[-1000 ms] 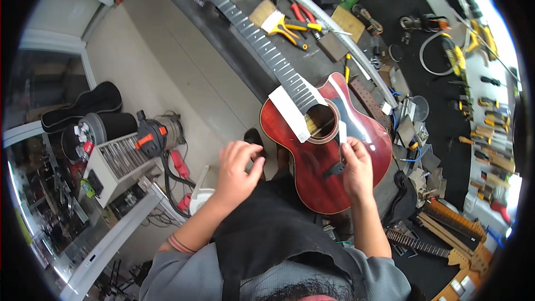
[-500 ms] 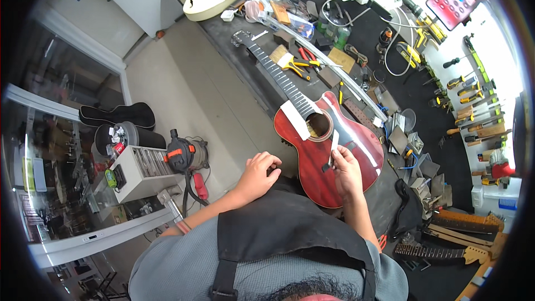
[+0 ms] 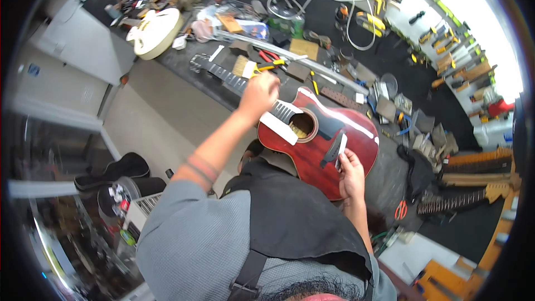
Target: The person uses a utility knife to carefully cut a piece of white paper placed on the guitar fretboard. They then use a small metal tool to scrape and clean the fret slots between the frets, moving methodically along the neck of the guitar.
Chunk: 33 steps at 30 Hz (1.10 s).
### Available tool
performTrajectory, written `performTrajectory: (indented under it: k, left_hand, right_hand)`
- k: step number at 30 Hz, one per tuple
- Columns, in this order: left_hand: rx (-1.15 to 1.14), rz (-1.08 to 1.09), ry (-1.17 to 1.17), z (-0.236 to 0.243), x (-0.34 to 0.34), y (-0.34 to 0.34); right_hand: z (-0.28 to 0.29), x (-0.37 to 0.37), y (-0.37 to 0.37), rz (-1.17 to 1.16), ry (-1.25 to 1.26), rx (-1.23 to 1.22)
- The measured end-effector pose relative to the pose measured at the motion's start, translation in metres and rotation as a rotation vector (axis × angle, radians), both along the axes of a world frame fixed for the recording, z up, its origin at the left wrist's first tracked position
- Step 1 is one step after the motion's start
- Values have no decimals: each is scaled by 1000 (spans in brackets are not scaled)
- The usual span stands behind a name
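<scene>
A red acoustic guitar (image 3: 359,159) lies face up on the dark workbench, its neck pointing to the far left. A white rectangular sheet (image 3: 278,129) covers the top beside the round soundhole. Between the thumb and fingers of my right hand (image 3: 351,174) is a thin white strip (image 3: 342,146), held over the guitar's body beside the dark bridge (image 3: 331,153). My left hand (image 3: 259,96) hovers over or touches the fretboard; its blurred fingers are hard to read. Just beyond it lie a wide paintbrush (image 3: 243,67) and a yellow-and-black handled tool (image 3: 273,64).
Red-handled pliers (image 3: 268,56) and a long metal straightedge (image 3: 312,61) lie behind the guitar. A cream guitar body (image 3: 155,33) sits at the far left. Orange scissors (image 3: 400,210) and loose guitar necks (image 3: 451,203) are on the right. Hand tools hang along the wall.
My left hand has reached up and away from the guitar's near side to its neck, near the paintbrush. The view has shifted; my right hand still holds the white strip.
</scene>
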<state>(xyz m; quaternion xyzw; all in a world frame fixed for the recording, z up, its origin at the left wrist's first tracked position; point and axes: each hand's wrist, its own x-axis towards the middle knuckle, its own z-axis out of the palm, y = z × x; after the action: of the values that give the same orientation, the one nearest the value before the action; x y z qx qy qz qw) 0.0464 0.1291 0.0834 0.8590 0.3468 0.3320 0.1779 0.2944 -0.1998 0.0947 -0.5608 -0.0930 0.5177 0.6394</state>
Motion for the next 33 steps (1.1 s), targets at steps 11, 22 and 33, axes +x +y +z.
performTrajectory:
  k: [11, 22, 33]
  left_hand:
    - [98, -166, 814, -151, 15, 221]
    - [155, -325, 887, -140, -23, 226]
    - [224, -170, 739, -110, -31, 233]
  right_hand:
    - [-6, -146, 38, -473, 62, -87]
    - [14, -193, 51, -523, -2, -84]
    - [28, -163, 12, -466, -72, 39]
